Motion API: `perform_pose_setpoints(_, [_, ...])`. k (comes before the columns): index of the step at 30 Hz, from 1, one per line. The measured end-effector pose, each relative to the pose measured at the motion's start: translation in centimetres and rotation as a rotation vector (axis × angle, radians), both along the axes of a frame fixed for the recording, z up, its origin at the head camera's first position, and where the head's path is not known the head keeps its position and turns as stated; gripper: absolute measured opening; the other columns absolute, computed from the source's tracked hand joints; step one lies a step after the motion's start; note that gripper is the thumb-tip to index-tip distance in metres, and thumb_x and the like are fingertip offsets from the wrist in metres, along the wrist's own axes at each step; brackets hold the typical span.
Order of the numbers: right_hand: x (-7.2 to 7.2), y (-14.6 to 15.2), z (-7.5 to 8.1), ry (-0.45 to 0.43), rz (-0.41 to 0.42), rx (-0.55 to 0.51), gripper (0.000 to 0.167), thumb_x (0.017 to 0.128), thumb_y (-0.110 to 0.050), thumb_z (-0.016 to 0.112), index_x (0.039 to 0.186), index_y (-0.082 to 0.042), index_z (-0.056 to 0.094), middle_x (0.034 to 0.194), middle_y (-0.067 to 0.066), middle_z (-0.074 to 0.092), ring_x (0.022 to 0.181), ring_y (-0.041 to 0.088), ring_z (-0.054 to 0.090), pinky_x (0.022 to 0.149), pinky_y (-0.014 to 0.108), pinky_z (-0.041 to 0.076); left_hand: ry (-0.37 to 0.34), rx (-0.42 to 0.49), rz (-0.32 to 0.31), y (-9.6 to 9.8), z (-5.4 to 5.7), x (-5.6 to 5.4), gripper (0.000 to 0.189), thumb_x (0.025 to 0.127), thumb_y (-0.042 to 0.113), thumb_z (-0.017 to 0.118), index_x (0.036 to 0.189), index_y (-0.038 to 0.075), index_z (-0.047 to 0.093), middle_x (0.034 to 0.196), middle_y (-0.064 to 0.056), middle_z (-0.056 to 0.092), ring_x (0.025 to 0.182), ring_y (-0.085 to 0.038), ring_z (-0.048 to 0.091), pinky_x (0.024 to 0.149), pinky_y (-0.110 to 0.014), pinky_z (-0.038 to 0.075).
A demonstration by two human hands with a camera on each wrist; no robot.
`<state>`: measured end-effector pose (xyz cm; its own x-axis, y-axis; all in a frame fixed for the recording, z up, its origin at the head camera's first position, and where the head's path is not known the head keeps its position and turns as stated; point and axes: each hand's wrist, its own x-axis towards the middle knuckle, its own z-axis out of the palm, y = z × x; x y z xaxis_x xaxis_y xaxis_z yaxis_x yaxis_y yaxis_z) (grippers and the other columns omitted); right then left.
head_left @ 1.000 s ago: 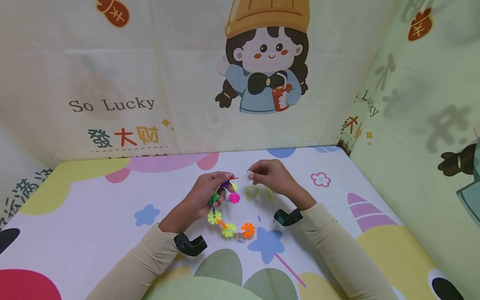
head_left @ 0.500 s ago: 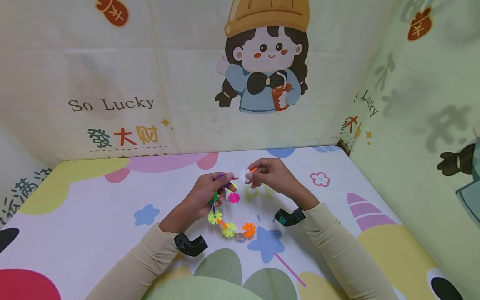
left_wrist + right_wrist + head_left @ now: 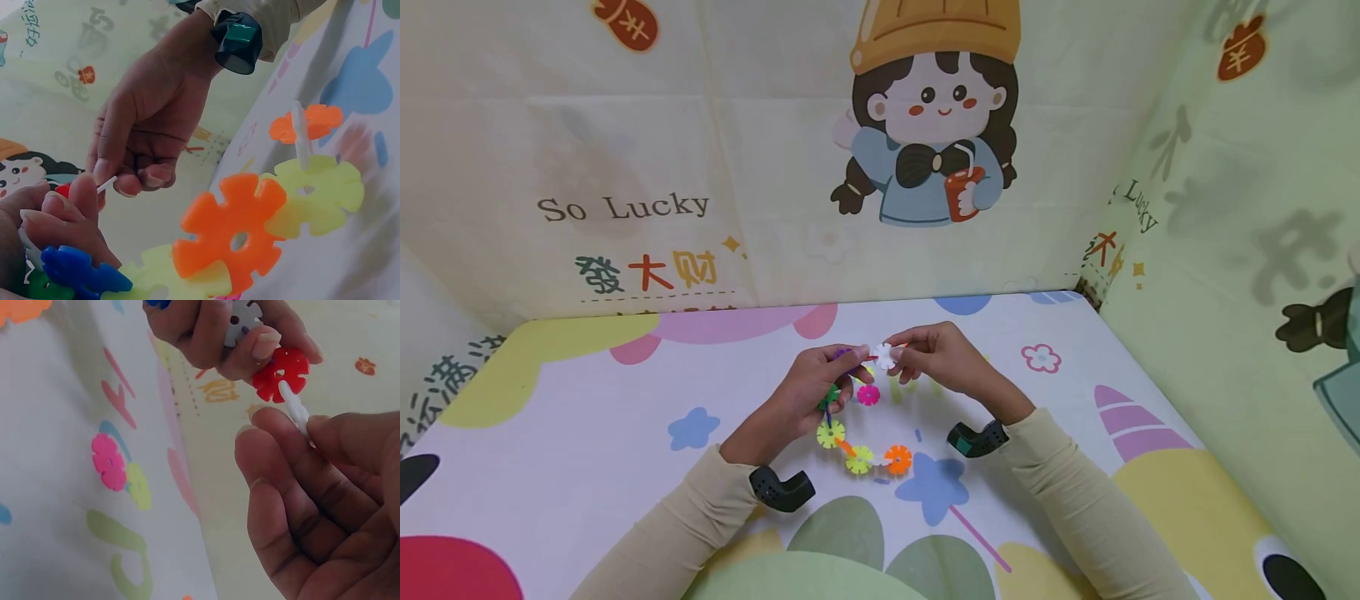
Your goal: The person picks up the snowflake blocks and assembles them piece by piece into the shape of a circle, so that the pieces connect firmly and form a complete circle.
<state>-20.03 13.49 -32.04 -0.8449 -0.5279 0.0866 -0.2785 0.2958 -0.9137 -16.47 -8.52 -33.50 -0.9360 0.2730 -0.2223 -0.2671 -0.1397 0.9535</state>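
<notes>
My left hand (image 3: 820, 377) holds a chain of slotted plastic snowflake discs, pinching it near a red disc (image 3: 282, 374) at its end. A grey disc (image 3: 242, 324) shows among those fingers in the right wrist view. From this hand the chain hangs down through a blue disc (image 3: 84, 272), an orange disc (image 3: 234, 228) and a yellow-green disc (image 3: 312, 197). My right hand (image 3: 942, 354) pinches a white disc (image 3: 883, 357) between thumb and forefinger. Its edge meets the red disc's edge; whether the slots engage I cannot tell.
Beyond the chain, a pink disc (image 3: 108, 461) and a yellow-green disc (image 3: 138, 486) show near the table surface. The table (image 3: 625, 450) has a printed cartoon cover. A patterned cloth wall (image 3: 760, 167) rises at its back, another on the right.
My right hand has turned the white disc into view and brought it leftward to the red disc. The left hand and chain have stayed almost still.
</notes>
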Motion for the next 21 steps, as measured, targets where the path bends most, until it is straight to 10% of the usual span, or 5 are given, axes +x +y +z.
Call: perform_pose_setpoints(21, [0.6,-1.1,-0.4,-0.045,-0.026,-0.036,0.018,0.094,-0.005,0.064,0.108,0.005,0.065,0.085,0.012,0.072,0.074,0.024,0.070,0.075,0.035,0.057,-0.026,0.056,0.054,0.3,-0.6,0.2,0.037,0.092,0.031,0.069,0.108,-0.002,0.065,0.075,-0.007,0.063,0.046,-0.012,0.044,0.043,-0.018,0.038])
